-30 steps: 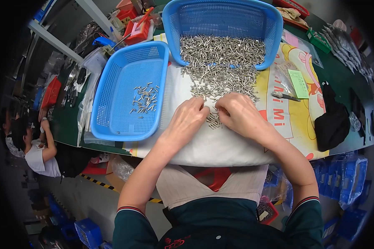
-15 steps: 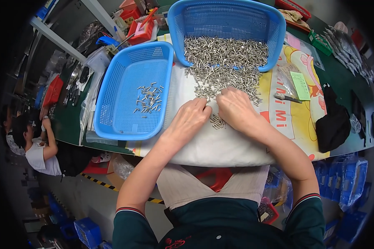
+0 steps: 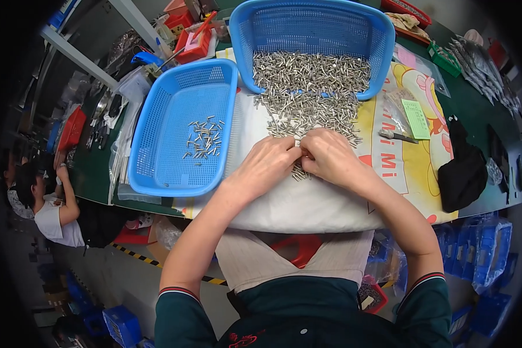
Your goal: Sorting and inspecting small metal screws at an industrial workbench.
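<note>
My left hand (image 3: 269,159) and my right hand (image 3: 333,156) meet at the near edge of a spread heap of small metal pins (image 3: 313,111). Both have their fingers curled and pinched, the fingertips touching or almost so. Whatever lies between them is too small or too covered to make out. A few pins (image 3: 300,173) lie on the white cloth just below the hands. Beyond the heap, a blue plastic basket (image 3: 307,40) lies tipped toward me, its pins spilling over the rim. To the left, another blue basket (image 3: 177,189) holds a small cluster of pins (image 3: 205,139).
A patterned cloth (image 3: 388,197) covers the green table. On the right are a green paper label (image 3: 415,119), a black-and-silver tool (image 3: 398,136) and a black cloth (image 3: 463,180). Red bins (image 3: 194,47) stand at the far left. Another person (image 3: 55,209) sits at the left.
My two hands have drawn together, the right one coming down toward me and to the left one's fingertips. The whole view has shifted slightly; the baskets look unchanged.
</note>
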